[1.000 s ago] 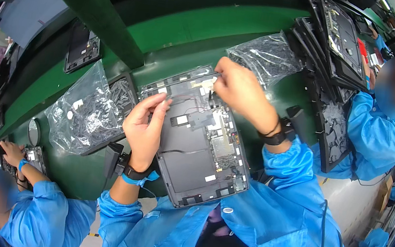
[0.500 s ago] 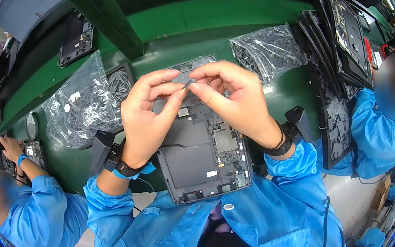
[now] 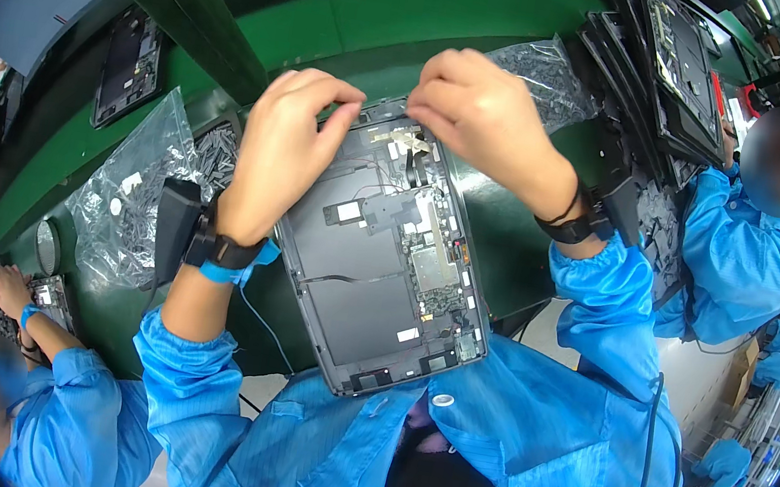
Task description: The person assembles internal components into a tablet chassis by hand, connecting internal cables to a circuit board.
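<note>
An opened tablet [image 3: 352, 303], its dark battery area and circuit board exposed, lies in front of me with its near end at my lap. At its far left corner is my left hand [image 3: 286, 144], the thumb and index fingertips brought close together. Above the far right corner is my right hand [image 3: 482, 117], fingers curled into a pinch. Whatever either pinch holds is too small or hidden to make out. Black straps with dark box-shaped devices sit on both my wrists.
Clear plastic bags of small dark parts lie on the green bench, one at left [image 3: 120, 216], another at far right [image 3: 552, 82]. A stack of tablet frames [image 3: 677, 85] rises at the right. A green post [image 3: 174, 4] stands at back left. Co-workers in blue sit on both sides.
My hands were together over the tablet with a small dark strip between their fingertips. They have now moved apart and farther away, uncovering the tablet's middle. The strip is no longer discernible.
</note>
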A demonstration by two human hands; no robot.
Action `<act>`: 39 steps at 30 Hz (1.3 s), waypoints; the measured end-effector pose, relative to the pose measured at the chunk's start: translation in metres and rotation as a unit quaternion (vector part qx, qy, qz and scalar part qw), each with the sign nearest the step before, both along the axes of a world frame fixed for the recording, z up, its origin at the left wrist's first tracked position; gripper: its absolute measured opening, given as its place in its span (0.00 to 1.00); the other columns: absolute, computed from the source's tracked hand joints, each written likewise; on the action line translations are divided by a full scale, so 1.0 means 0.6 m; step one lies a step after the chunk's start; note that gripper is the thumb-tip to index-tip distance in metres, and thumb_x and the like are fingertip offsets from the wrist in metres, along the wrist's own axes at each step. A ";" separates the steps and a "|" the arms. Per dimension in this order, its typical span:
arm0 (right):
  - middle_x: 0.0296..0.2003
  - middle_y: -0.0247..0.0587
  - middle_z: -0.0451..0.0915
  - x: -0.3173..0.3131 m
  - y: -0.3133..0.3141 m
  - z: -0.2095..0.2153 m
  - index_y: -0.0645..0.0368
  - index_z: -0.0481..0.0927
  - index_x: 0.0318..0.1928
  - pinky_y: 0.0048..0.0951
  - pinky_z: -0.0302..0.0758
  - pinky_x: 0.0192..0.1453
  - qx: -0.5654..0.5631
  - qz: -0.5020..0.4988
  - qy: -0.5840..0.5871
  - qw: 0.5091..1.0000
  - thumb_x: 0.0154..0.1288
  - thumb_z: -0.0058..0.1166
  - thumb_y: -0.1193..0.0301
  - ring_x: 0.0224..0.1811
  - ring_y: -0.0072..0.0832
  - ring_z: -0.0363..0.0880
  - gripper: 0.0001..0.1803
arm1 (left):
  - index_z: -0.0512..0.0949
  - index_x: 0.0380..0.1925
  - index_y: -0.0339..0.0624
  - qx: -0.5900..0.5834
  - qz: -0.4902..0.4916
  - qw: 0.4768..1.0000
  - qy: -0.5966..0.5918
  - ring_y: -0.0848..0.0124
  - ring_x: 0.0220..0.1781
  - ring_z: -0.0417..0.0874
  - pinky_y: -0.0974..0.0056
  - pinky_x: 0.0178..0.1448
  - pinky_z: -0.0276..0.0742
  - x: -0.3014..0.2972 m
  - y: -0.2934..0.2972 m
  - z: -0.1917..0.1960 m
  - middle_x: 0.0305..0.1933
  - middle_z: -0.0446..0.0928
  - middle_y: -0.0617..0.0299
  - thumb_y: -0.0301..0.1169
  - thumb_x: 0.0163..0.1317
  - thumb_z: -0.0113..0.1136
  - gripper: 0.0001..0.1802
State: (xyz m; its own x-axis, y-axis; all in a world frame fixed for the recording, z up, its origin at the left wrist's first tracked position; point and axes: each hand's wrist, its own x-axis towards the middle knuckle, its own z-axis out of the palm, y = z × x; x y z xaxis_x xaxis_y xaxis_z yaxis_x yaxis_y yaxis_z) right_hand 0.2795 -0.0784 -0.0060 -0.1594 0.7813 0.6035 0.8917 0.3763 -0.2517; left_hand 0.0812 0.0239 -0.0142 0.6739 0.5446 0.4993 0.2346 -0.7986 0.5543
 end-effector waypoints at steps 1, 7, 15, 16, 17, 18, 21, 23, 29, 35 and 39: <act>0.30 0.34 0.76 -0.001 0.000 -0.011 0.57 0.81 0.27 0.33 0.76 0.37 0.005 -0.002 -0.032 0.999 0.49 0.65 0.75 0.34 0.33 0.76 0.05 | 0.83 0.35 0.34 -0.008 -0.015 0.999 0.031 0.63 0.37 0.81 0.63 0.42 0.77 0.004 0.003 -0.010 0.35 0.81 0.56 0.24 0.58 0.63 0.06; 0.28 0.34 0.70 -0.009 -0.001 -0.032 0.56 0.77 0.22 0.33 0.76 0.39 0.012 -0.019 -0.107 0.994 0.42 0.60 0.75 0.36 0.31 0.73 0.05 | 0.84 0.33 0.37 -0.015 -0.052 0.997 0.061 0.59 0.38 0.79 0.59 0.44 0.75 0.025 -0.003 -0.032 0.33 0.80 0.57 0.26 0.55 0.65 0.06; 0.27 0.38 0.74 -0.004 0.012 -0.036 0.58 0.77 0.25 0.39 0.77 0.36 -0.076 -0.046 -0.032 0.995 0.50 0.60 0.73 0.33 0.39 0.78 0.04 | 0.83 0.31 0.35 0.016 -0.069 0.997 0.039 0.59 0.36 0.79 0.59 0.41 0.75 0.034 -0.002 -0.035 0.31 0.79 0.57 0.22 0.52 0.66 0.05; 0.26 0.40 0.75 0.005 0.017 -0.038 0.59 0.78 0.26 0.40 0.77 0.37 -0.128 -0.017 -0.009 0.992 0.54 0.61 0.72 0.33 0.42 0.78 0.06 | 0.83 0.30 0.35 0.033 -0.073 0.996 0.035 0.59 0.35 0.79 0.59 0.41 0.75 0.035 -0.002 -0.035 0.31 0.79 0.56 0.22 0.51 0.66 0.05; 0.26 0.40 0.75 0.011 0.021 -0.036 0.59 0.78 0.26 0.40 0.77 0.37 -0.128 -0.018 -0.008 0.992 0.54 0.61 0.72 0.33 0.42 0.78 0.06 | 0.83 0.30 0.35 0.034 -0.073 0.996 0.036 0.59 0.35 0.79 0.59 0.41 0.75 0.035 -0.003 -0.035 0.31 0.79 0.56 0.22 0.51 0.66 0.05; 0.25 0.40 0.75 0.015 0.025 -0.031 0.59 0.78 0.27 0.40 0.77 0.36 -0.132 0.013 -0.035 0.991 0.55 0.60 0.72 0.32 0.42 0.78 0.06 | 0.83 0.30 0.35 0.043 -0.071 0.996 0.035 0.58 0.35 0.79 0.59 0.41 0.75 0.036 -0.004 -0.034 0.30 0.79 0.56 0.22 0.51 0.66 0.05; 0.25 0.41 0.75 0.020 0.025 -0.028 0.59 0.78 0.27 0.40 0.77 0.36 -0.128 0.051 -0.084 0.987 0.56 0.59 0.72 0.31 0.42 0.78 0.05 | 0.83 0.29 0.35 0.053 -0.068 0.996 0.027 0.58 0.34 0.79 0.58 0.41 0.76 0.032 -0.005 -0.038 0.30 0.79 0.56 0.22 0.51 0.66 0.04; 0.25 0.41 0.75 0.023 0.025 -0.027 0.59 0.77 0.27 0.40 0.77 0.36 -0.117 0.058 -0.107 0.986 0.56 0.59 0.72 0.31 0.41 0.78 0.05 | 0.82 0.29 0.35 0.054 -0.067 0.996 0.020 0.58 0.33 0.79 0.58 0.41 0.76 0.031 -0.004 -0.043 0.29 0.78 0.56 0.22 0.51 0.66 0.04; 0.25 0.41 0.78 0.012 0.017 -0.019 0.59 0.79 0.27 0.37 0.80 0.37 -0.093 0.055 -0.120 0.987 0.50 0.58 0.74 0.33 0.38 0.82 0.03 | 0.81 0.30 0.38 0.131 -0.068 0.987 0.066 0.59 0.35 0.78 0.58 0.40 0.77 0.033 -0.009 -0.040 0.29 0.76 0.59 0.26 0.53 0.66 0.05; 0.24 0.38 0.72 0.008 0.020 -0.035 0.58 0.76 0.27 0.36 0.78 0.35 -0.065 0.054 -0.119 0.989 0.53 0.59 0.73 0.31 0.36 0.78 0.05 | 0.81 0.30 0.38 0.110 -0.070 0.990 0.060 0.59 0.36 0.78 0.58 0.41 0.76 0.026 -0.010 -0.039 0.29 0.76 0.58 0.26 0.53 0.66 0.06; 0.29 0.38 0.79 0.019 0.006 -0.025 0.59 0.80 0.31 0.35 0.79 0.39 -0.030 0.032 -0.064 0.997 0.51 0.62 0.73 0.35 0.37 0.81 0.06 | 0.80 0.32 0.38 0.097 0.003 0.995 0.023 0.56 0.39 0.77 0.57 0.44 0.74 0.002 -0.041 0.002 0.34 0.77 0.55 0.26 0.52 0.68 0.08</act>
